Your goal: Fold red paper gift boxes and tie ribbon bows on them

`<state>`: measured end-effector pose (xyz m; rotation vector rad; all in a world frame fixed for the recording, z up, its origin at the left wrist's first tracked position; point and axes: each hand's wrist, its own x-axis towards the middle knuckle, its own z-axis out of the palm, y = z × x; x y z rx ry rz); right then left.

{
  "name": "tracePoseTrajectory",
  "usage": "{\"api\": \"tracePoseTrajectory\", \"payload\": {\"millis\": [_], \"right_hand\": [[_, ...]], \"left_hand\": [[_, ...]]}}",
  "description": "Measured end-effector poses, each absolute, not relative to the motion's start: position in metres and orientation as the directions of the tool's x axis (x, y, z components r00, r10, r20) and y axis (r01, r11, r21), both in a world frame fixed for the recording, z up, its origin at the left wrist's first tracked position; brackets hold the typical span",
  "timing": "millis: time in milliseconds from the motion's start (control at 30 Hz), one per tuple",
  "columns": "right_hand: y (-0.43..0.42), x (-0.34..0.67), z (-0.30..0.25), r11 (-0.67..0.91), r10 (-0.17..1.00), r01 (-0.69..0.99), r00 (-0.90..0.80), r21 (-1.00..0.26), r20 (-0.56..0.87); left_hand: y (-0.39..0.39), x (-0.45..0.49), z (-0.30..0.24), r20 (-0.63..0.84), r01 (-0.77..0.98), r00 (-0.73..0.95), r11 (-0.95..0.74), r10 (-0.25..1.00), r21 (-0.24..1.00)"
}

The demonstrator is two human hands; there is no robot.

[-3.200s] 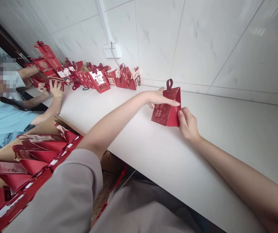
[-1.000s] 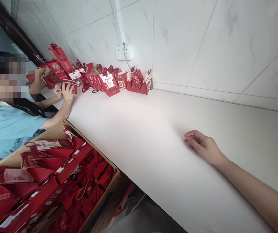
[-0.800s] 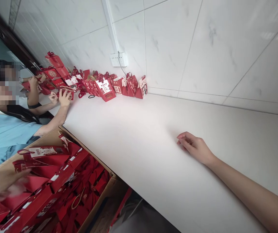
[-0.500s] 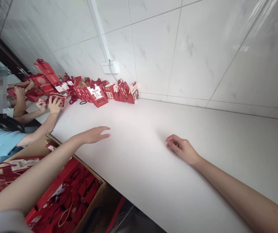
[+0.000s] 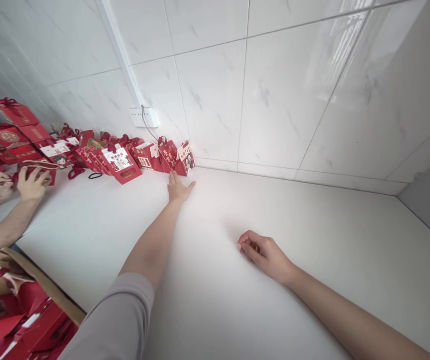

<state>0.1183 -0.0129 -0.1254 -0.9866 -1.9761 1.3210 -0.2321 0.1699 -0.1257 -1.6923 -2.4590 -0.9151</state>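
Observation:
My left hand [image 5: 179, 188] is stretched far out over the white counter [image 5: 312, 235], fingers spread and holding nothing. Its fingertips are just short of the nearest red gift bag [image 5: 184, 159] at the right end of a row of red bags [image 5: 120, 160] along the tiled wall. My right hand [image 5: 264, 253] rests on the counter nearer to me, fingers loosely curled with nothing seen in them.
A cardboard box [image 5: 15, 310] filled with red gift bags stands at the lower left. Another person's hands [image 5: 30, 182] handle a red bag at the far left. A wall socket [image 5: 144, 117] with a cable sits above the row.
My left hand came up from the box side and reached forward across the counter to the end of the bag row. The right hand stayed on the counter. The view turned right.

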Motion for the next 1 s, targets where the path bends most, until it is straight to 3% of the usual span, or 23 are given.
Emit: {"api": "tracePoseTrajectory", "payload": {"millis": [133, 333, 700, 1000], "right_hand": [[-0.010, 0.118, -0.124, 0.218, 0.811, 0.259, -0.584, -0.941, 0.027], [-0.007, 0.118, -0.125, 0.182, 0.810, 0.286, -0.586, -0.941, -0.021], [-0.004, 0.116, -0.124, 0.144, 0.815, 0.285, -0.578, -0.948, -0.050], [0.002, 0.117, -0.125, 0.109, 0.810, 0.208, -0.585, -0.972, -0.034]], "left_hand": [[0.191, -0.237, -0.122, 0.534, 0.872, -0.348, 0.057, 0.771, 0.485], [0.218, -0.240, -0.123, 0.555, 0.853, -0.366, 0.031, 0.747, 0.520], [0.256, -0.255, -0.128, 0.383, 0.665, -0.623, 0.204, 0.683, 0.719], [0.229, -0.245, -0.116, 0.272, 0.592, -0.539, 0.129, 0.797, 0.795]]}}
